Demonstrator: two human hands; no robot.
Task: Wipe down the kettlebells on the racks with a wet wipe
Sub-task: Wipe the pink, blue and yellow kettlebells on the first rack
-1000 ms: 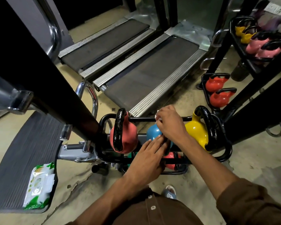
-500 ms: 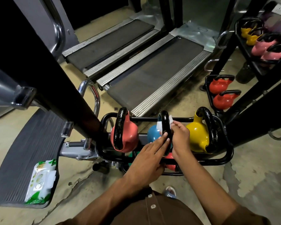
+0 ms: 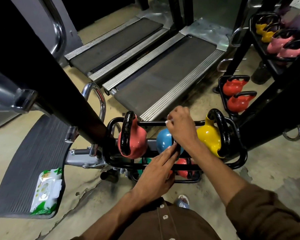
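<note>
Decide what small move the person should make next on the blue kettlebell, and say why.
Probably slide the right hand down the handle of the blue kettlebell, towards the body. That hand pinches the wet wipe at the handle's top, so the wipe touches only that end. The left hand lays straight fingers against the handle's near end, which seems to steady the bell for the stroke.

Black rack — holds pink kettlebell, blue kettlebell, yellow kettlebell.
</note>
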